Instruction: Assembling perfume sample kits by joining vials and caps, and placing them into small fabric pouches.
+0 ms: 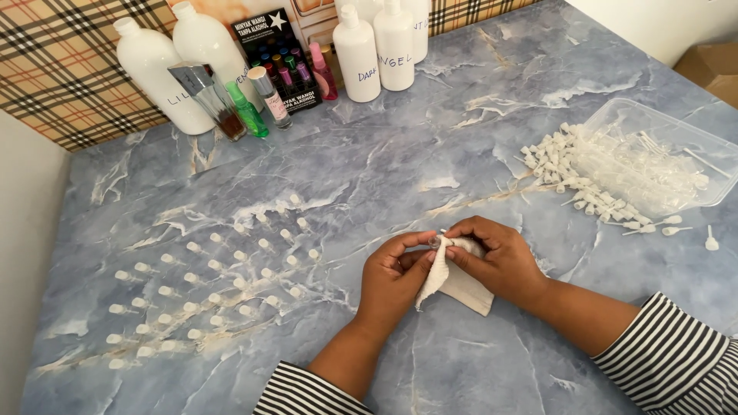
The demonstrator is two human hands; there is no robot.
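Fingers of the left hand pinch closed on a tiny clear vial, and the right hand closes its own fingers on a white cloth folded against that vial, so the small glass piece is braced from both sides while the cloth rubs it. Both hands hover just above the desk, near the middle of its near edge, with striped sleeves reaching back towards the person. To the left of the hands, small vials stand upright in slanting rows across the left half of the desk, set apart from one another, likely so each can be picked up singly. By the right edge a clear plastic tray lies with a heap of white dropper caps spilling out onto the desk, a few strays lying near the right hand's reach. Along the far edge, against a plaid wall covering, stand big white bottles, a dark box of small coloured bottles and a few glass perfume bottles, well away from the hands.
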